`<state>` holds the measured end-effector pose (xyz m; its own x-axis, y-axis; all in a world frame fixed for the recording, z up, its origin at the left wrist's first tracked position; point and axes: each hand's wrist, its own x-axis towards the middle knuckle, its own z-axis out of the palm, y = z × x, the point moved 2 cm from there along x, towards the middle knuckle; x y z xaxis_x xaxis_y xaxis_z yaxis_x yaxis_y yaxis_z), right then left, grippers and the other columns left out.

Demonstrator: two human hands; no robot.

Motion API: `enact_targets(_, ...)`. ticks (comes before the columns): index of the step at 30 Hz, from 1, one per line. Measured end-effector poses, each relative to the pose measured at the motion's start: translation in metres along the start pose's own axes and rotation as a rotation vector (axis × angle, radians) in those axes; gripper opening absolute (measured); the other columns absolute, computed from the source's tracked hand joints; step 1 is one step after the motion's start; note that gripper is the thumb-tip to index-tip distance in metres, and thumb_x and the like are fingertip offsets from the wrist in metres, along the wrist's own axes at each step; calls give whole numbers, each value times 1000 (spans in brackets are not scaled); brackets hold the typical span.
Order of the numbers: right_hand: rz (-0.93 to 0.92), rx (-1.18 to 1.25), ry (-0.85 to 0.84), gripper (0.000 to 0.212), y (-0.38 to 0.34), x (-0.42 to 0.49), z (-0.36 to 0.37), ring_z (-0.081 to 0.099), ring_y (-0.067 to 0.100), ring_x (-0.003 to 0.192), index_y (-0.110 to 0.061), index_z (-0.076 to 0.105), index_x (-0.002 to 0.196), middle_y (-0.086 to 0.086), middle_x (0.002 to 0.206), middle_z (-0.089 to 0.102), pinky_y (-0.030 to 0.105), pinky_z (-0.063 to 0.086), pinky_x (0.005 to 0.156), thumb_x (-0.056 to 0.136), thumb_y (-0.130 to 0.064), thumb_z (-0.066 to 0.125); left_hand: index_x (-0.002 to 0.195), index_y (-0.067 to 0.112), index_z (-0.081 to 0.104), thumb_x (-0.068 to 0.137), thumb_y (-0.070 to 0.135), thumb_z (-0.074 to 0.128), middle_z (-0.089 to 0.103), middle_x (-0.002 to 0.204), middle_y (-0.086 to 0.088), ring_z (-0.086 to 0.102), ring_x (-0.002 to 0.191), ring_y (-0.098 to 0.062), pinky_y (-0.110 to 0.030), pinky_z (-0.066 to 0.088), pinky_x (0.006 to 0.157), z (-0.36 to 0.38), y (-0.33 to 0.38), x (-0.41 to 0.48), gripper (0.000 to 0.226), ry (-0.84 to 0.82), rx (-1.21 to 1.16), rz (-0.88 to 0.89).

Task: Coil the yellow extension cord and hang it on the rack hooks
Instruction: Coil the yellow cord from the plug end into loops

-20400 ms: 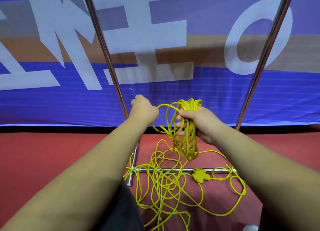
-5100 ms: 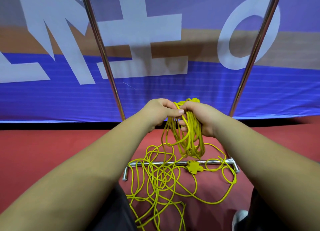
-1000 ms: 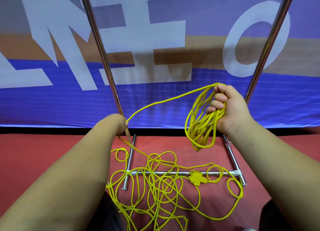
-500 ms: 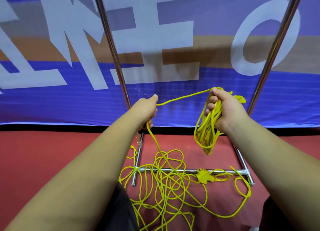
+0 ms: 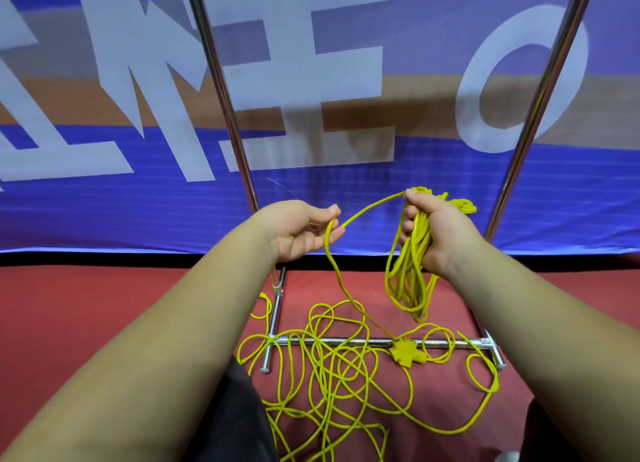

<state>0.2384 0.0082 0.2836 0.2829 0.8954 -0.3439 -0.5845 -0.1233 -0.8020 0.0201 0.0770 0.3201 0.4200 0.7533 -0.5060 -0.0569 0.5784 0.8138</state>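
Coiling looks roughly half done: the right hand clenches a bundle of loops of the yellow extension cord, the left hand pinches the feeding strand, the rest lies tangled on the floor, nothing hung.

The yellow extension cord is hanging partly coiled in a bunch of loops. Its remaining length is lying tangled on the floor, trailing over the rack base bar.

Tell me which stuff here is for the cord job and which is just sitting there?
For the job:
yellow extension cord
coiled loops, gripped in the right hand
left hand, feeding a strand
metal rack

Just there:
blue banner with white letters
red floor
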Motion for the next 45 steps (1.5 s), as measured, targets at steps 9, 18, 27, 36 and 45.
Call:
enact_targets(9, 156, -300, -116, 12, 42, -19, 15, 60, 12, 63, -21, 74, 102, -5, 93, 80, 31, 48, 61, 100, -32, 70, 89, -4, 59, 91, -8, 71, 67, 90, -14, 66, 84, -23, -49, 63, 84, 23, -8, 0, 13, 90, 29, 172)
enact_targets(18, 253, -392, -235, 30, 57, -32, 21, 59, 8, 53, -12, 73, 121, -8, 78, 77, 28, 47, 57, 103, -35, 65, 115, 3, 57, 102, -5, 58, 62, 110, -20, 72, 98, -30, -41, 66, 70, 22, -13, 11, 15, 188, 32, 294)
enact_targets(27, -2, -453, -134, 15, 36, -21, 20, 48, 12, 48, -6, 78, 93, 11, 77, 63, 25, 44, 50, 90, -21, 82, 94, 28, 70, 100, 54, 59, 60, 98, -6, 59, 84, -22, -36, 53, 75, -3, 5, 11, 28, 424, 1269, 572)
enact_targets(36, 15, -565, -209, 18, 21, -8, 10, 48, 14, 50, -10, 76, 90, 3, 60, 59, 26, 44, 49, 93, -27, 79, 104, 26, 59, 97, 43, 70, 61, 82, 8, 54, 73, -3, -16, 39, 61, 16, -8, 4, 22, -110, 1535, 657)
enact_targets(45, 75, -408, 37, 19, 30, 7, 9, 74, 16, 67, -17, 70, 115, 3, 101, 77, 31, 57, 59, 101, -30, 67, 86, 14, 74, 105, 40, 50, 41, 59, -3, 35, 45, -21, -26, 33, 48, 13, 0, 17, 40, 200, 932, 373)
